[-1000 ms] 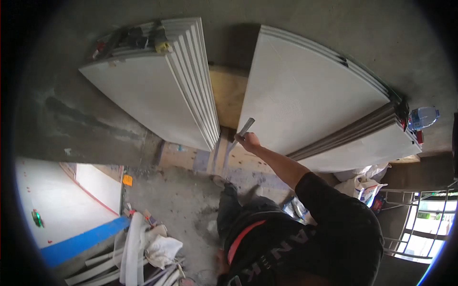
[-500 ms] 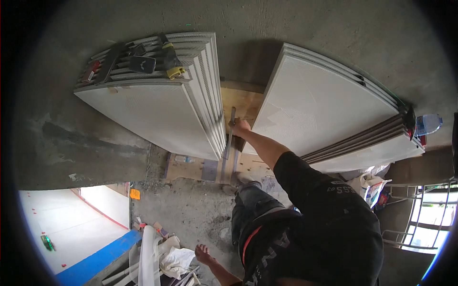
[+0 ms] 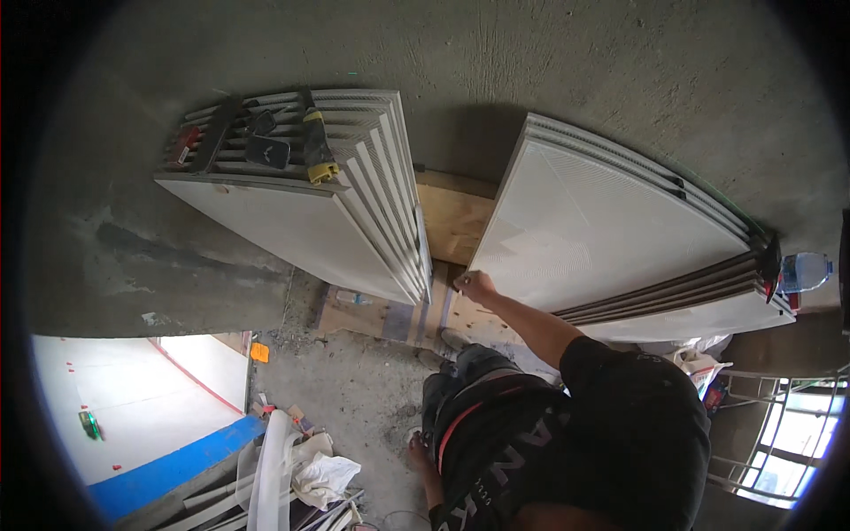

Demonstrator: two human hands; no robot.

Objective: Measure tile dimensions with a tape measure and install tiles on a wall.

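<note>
Head view of a person at two stacks of pale panels on a concrete floor (image 3: 354, 411). Half a second earlier, the right hand (image 3: 475, 285) grips a narrow grey strip (image 3: 423, 252) upright in the gap; now the strip stands against the right edge of the left panel stack (image 3: 266, 217), and the hand is apart from it, near the lower left corner of the right panel stack (image 3: 620, 212). The fingers (image 3: 461, 283) of this hand are curled; whether they close on anything small cannot be told. The left hand (image 3: 418, 453), earlier spread above the floor near a white cloth (image 3: 326, 478), is now drawn in beside the waist, its grasp unclear. The gap between the stacks, backed by a wooden board (image 3: 453, 221), is widest at its far end and narrows toward the right hand. Tools, among them one with a yellow end (image 3: 322, 172), lie along the left stack's upper edge; a clear bottle (image 3: 806, 272) bounds the right stack's outer end.
</note>
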